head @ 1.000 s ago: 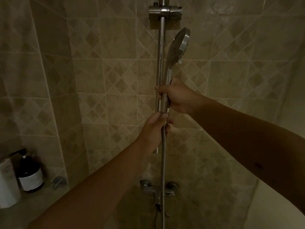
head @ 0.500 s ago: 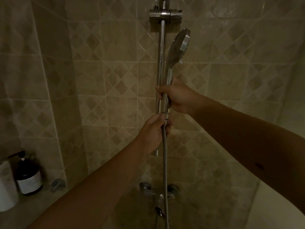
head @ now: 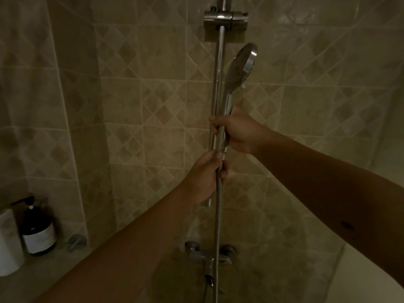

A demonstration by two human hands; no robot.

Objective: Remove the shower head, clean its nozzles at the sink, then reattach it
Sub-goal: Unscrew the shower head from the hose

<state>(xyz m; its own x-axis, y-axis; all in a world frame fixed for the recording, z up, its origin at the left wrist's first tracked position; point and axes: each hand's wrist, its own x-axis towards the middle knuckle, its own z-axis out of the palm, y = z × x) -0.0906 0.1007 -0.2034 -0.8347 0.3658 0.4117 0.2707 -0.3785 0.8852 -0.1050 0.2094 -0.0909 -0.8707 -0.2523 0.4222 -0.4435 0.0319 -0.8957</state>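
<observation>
A chrome hand-held shower head (head: pixel 240 66) stands upright in front of the vertical slide rail (head: pixel 219 68), its face turned right. My right hand (head: pixel 237 130) grips its handle. Just below, my left hand (head: pixel 206 174) grips the top end of the metal hose (head: pixel 217 226), at the joint under the handle. The hose hangs straight down past the tap. The joint itself is mostly covered by my fingers.
The rail's holder bracket (head: pixel 225 17) sits at the top of the tiled wall. A chrome mixer tap (head: pixel 208 252) is mounted low on the wall. On the left ledge stand a dark pump bottle (head: pixel 38 230) and a white container (head: pixel 8 243).
Both hands stay on the handle and the hose joint. The view has shifted slightly; no clear movement of the shower head.
</observation>
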